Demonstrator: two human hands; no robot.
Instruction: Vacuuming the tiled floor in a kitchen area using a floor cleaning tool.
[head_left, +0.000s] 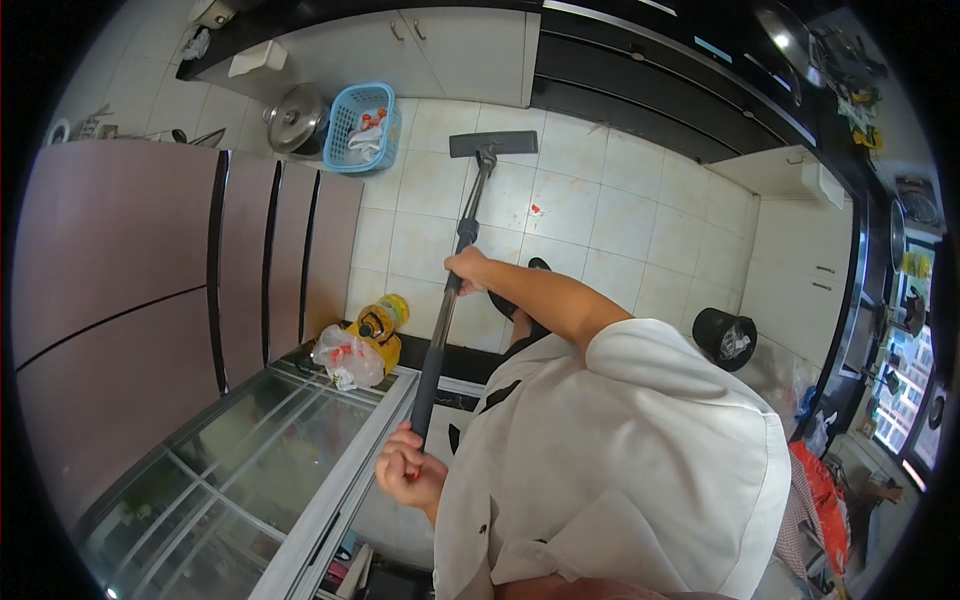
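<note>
A flat mop's telescopic pole (442, 322) slants across the view from lower left up to its flat rectangular head (493, 142). The grey head rests on the tiled floor (570, 180). My left hand (411, 465) wraps the end of the dark grip at the bottom. Further up, my right hand (466, 270) grips the pole just below its dark collar (467, 227). A small red scrap (535, 210) lies on the tiles to the right of the pole, below the mop head.
A blue plastic basket (394, 142) and a lidded steel pot (295, 120) stand by the white cabinets (472, 56). Yellow oil bottles (375, 319) and a plastic bag (347, 360) sit near the refrigerator (120, 247) and sliding glass door (247, 450). At right is a black bin (712, 334).
</note>
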